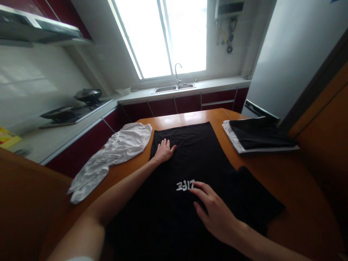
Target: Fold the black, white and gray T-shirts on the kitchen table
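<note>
A black T-shirt [190, 152] with white lettering lies spread over the wooden table, its hem toward the window and a sleeve out to the right. My left hand [164, 150] rests flat on the shirt near its far left corner, fingers spread. Over the lettering is my right hand [213, 210], fingers apart and slightly bent, with nothing held in it. Whether its fingertips touch the cloth I cannot tell. Part of the lettering is hidden behind those fingers. The near end of the shirt is dark and hard to make out.
Left of the shirt lies a crumpled white garment [119, 145]. Folded black and white clothes [261, 136] are stacked at the right of the table [179, 119]. Beyond stand a counter with a sink [174, 88], a stove with a pan [87, 95], and a fridge [293, 54].
</note>
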`<state>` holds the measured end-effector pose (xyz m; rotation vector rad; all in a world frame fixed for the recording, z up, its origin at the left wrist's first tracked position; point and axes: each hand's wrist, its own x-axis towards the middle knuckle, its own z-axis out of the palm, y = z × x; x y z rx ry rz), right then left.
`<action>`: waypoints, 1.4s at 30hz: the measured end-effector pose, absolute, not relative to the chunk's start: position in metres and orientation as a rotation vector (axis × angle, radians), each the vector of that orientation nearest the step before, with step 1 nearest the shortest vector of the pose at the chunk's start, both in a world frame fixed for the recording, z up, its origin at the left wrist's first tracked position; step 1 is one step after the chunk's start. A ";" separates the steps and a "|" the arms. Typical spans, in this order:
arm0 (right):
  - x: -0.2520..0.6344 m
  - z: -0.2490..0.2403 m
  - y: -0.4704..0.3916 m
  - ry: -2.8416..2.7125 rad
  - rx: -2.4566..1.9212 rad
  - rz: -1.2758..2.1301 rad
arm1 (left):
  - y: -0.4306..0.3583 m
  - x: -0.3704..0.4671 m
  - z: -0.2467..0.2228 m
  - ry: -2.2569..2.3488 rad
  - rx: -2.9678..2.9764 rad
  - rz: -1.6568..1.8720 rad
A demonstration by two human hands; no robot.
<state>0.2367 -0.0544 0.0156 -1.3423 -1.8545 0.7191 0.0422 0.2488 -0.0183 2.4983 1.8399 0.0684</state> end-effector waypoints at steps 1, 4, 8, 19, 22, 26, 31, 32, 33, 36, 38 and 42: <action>0.237 0.016 -0.054 -1.854 -1.341 0.721 | 0.248 0.043 -0.017 1.830 2.506 0.066; 0.236 0.016 -0.055 -1.857 -1.333 0.731 | 0.246 0.044 -0.014 1.779 2.525 0.063; 0.237 0.016 -0.056 -1.850 -1.327 0.745 | 0.248 0.044 -0.009 1.775 2.522 0.067; 0.237 0.015 -0.055 -1.848 -1.322 0.705 | 0.247 0.039 -0.006 1.953 2.657 0.118; 0.237 0.016 -0.056 -1.852 -1.322 0.706 | 0.245 0.038 -0.003 1.958 2.665 0.105; 0.237 0.016 -0.057 -1.853 -1.317 0.717 | 0.242 0.039 -0.002 1.917 2.671 0.051; 0.237 0.016 -0.056 -1.837 -1.317 0.714 | 0.238 0.042 -0.006 1.881 2.634 -0.030; 0.237 0.016 -0.056 -1.838 -1.319 0.715 | 0.238 0.043 -0.007 1.884 2.630 -0.037; 0.237 0.016 -0.055 -1.840 -1.322 0.717 | 0.238 0.044 -0.007 1.887 2.623 -0.038; 0.237 0.017 -0.056 -1.851 -1.329 0.726 | 0.239 0.046 -0.010 1.885 2.594 -0.023; 0.237 0.017 -0.056 -1.862 -1.329 0.724 | 0.240 0.047 -0.011 1.889 2.580 -0.016; 0.237 0.017 -0.056 -1.873 -1.327 0.723 | 0.238 0.045 -0.013 1.869 2.595 -0.008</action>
